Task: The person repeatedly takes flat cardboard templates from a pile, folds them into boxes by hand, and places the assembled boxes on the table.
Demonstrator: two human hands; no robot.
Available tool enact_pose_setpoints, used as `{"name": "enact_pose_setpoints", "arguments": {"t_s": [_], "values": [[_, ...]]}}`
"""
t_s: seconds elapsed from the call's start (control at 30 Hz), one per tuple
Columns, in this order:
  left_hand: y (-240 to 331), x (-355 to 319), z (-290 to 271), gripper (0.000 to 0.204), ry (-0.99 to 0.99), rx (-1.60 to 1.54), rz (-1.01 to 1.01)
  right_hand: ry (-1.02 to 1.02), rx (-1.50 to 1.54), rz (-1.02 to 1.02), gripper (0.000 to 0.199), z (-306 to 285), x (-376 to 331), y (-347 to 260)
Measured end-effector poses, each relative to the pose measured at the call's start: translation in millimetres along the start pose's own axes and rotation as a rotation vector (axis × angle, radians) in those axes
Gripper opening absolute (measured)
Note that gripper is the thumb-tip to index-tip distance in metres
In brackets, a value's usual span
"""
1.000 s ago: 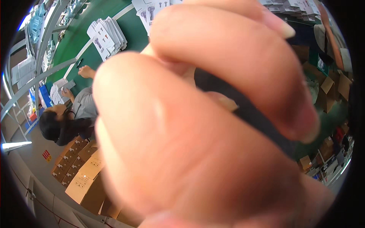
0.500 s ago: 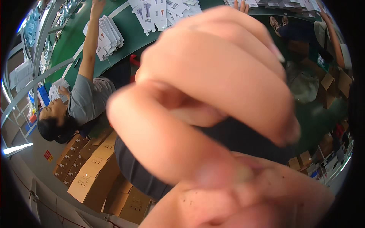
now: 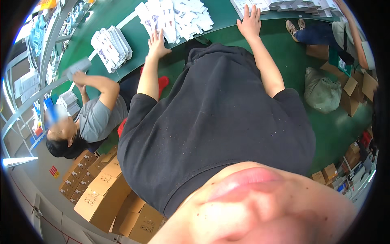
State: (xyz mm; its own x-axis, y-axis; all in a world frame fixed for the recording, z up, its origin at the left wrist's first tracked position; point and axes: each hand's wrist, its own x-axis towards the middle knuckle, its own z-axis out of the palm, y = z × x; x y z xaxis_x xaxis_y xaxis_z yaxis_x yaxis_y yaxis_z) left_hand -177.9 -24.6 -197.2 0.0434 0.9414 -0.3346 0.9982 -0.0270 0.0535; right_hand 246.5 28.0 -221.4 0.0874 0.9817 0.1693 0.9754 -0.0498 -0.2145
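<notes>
"Cartons lie heaped at the top of the frame, left of centre: white, printed, seemingly flat. How would they handle?"

"Light, I'd judge. They look like thin card, fairly stiff across a panel but easily creased at the small flaps. Smooth faces could slide over one another."

"Where would you take hold?"

"By a long edge, thumb under and fingers over, clear of the flaps. The left hand is at the heap's lower edge, its fingers spread and pinching nothing. Whether the tips press on the card, I can't tell."

"And the right hand?"

"Top of the frame, right of centre, fingers a little apart, tips over the edge of a white stack, not gripping it."

"What's underneath?"

"A green table, probably smooth, its near edge curving across the upper frame. A neater pile of similar card sits on it, upper left."

"The room?"

"Green floor, with a grey sack at right and brown boxes lower left. A co-worker at left holds a pale box, blurred; another person is at upper right."
</notes>
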Motion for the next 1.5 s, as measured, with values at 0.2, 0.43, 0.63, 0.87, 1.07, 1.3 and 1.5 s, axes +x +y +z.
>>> {"name": "enact_pose_setpoints", "arguments": {"t_s": [0.2,0.43,0.63,0.87,1.07,1.3,1.5], "values": [[8,-44,32,0.057,0.507,-0.1,0.095,0.011,-0.108,-0.003,0.081,-8,8,-3],[17,-74,-44,0.047,0.822,-0.22,0.07,-0.167,-0.033,0.068,0.09,-31,12,-12],[80,-97,-146,0.044,0.82,-0.511,-0.152,-0.209,0.176,-0.194,0.118,-107,29,-89],[110,-109,-220,0.048,0.272,-1.09,0.242,0.084,0.538,-0.846,0.121,-174,59,-179],[64,-95,-237,0.056,-0.034,-1.265,0.3,0.003,0.559,-0.965,0.121,-195,52,-187],[52,-81,-240,0.067,-0.183,-1.26,0.218,-0.318,0.817,-0.582,0.119,-199,5,-166],[60,-75,-207,0.073,-0.2,-1.692,0.446,-0.297,0.983,-0.526,0.116,-179,-13,-174]]}}
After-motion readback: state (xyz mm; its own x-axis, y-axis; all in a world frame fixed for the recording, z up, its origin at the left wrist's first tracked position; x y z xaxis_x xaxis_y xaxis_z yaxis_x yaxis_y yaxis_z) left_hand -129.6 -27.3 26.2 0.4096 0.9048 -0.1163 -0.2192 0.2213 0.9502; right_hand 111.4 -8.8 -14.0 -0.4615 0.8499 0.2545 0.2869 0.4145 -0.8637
